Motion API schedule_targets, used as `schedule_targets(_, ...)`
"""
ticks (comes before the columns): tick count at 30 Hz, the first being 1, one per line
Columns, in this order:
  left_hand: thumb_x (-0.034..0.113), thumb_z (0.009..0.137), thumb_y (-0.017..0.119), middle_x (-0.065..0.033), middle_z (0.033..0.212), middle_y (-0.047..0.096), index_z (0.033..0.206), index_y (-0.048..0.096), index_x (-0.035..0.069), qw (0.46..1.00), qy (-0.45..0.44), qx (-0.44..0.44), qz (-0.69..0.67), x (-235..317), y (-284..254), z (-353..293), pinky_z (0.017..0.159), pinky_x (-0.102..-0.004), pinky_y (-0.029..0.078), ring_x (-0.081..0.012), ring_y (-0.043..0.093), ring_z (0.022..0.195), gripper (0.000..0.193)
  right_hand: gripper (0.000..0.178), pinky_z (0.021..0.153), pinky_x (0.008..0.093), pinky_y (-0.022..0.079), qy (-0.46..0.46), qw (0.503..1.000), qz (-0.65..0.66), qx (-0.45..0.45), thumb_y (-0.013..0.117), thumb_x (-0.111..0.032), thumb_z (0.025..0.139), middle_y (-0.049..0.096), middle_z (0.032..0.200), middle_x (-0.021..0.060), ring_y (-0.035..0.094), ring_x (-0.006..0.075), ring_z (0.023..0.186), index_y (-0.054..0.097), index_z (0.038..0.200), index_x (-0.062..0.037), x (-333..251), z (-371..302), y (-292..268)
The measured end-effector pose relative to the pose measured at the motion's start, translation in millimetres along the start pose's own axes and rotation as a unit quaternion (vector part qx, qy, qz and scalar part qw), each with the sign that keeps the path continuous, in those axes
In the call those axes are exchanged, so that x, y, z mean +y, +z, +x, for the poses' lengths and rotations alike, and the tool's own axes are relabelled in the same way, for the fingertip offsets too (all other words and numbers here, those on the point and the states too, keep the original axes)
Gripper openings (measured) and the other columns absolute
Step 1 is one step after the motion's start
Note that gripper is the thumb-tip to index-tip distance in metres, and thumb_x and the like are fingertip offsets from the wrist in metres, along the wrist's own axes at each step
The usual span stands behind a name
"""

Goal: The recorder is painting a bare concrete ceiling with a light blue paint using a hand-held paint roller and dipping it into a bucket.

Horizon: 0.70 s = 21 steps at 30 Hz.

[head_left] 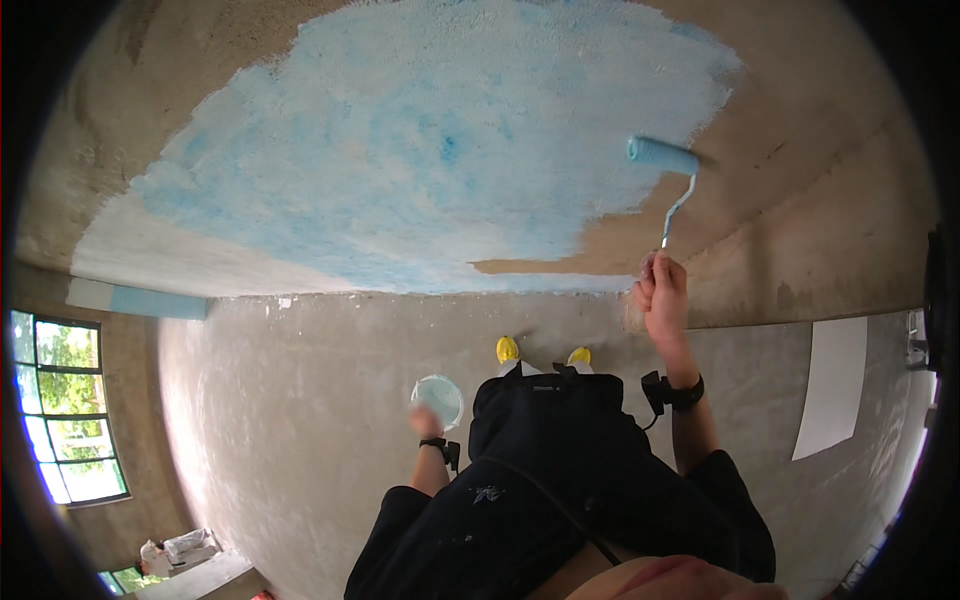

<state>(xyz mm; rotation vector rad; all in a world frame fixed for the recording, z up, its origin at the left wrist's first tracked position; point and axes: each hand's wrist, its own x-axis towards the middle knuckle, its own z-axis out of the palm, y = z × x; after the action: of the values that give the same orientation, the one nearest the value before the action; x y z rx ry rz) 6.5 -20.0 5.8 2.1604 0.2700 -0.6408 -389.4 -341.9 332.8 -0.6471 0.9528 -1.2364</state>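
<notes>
My right hand [661, 292] is closed around the handle of a paint roller [664, 156], reaching out to the right. The roller's blue-coated sleeve lies against the wall, at the right border of the painted patch [420, 140]. That patch is pale blue and white with darker blue blotches, and a bare brown strip cuts in at its lower right. In front of my body on the left, my left hand [426, 418] grips the near left rim of a round white bucket [460, 401] with pale paint inside. This hand is slightly blurred and its fingertips are hidden.
Yellow shoe covers [508, 349] show on my feet, close to the wall's base. A white panel [832, 388] lies on the grey floor [300, 420] at right. Windows [75, 410] stand at far left. Below them, a person in white [180, 550] is near a pale board.
</notes>
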Motion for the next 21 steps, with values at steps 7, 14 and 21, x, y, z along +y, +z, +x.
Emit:
schedule_targets(7,0.014,0.087,0.048,-0.0086,0.071,0.057,0.096,0.062,-0.004,1.000,-0.011,0.003,-0.024,-2,-1,-6,0.046,-0.0333,0.045,-0.0196,0.055,0.057,0.024,0.031,0.039,0.0233,0.014,-0.071,0.997,0.014,0.018,0.049,-0.031,0.098,0.046,0.068,-0.0025,0.020,0.0028,0.042,0.051,0.080,-0.0063,-72,-3,26)
schedule_targets(14,0.015,0.089,0.045,-0.0106,0.076,0.058,0.099,0.061,-0.004,0.999,-0.026,0.011,-0.036,-19,-8,-5,0.050,-0.0344,0.047,-0.0207,0.057,0.062,0.027,0.032,0.040,0.0226,0.014,-0.084,0.994,0.036,-0.064,0.049,-0.032,0.098,0.048,0.070,-0.0020,0.018,0.0030,0.042,0.051,0.080,-0.0067,-95,-9,41)
schedule_targets(21,0.016,0.090,0.045,-0.0104,0.079,0.059,0.098,0.060,-0.003,0.998,-0.034,0.022,-0.055,-15,-4,-11,0.051,-0.0347,0.046,-0.0205,0.057,0.064,0.025,0.041,0.039,0.0234,0.019,-0.100,0.991,-0.092,-0.015,0.044,-0.041,0.099,0.037,0.055,-0.0041,0.026,0.0038,0.041,0.049,0.078,-0.0062,-75,14,46)
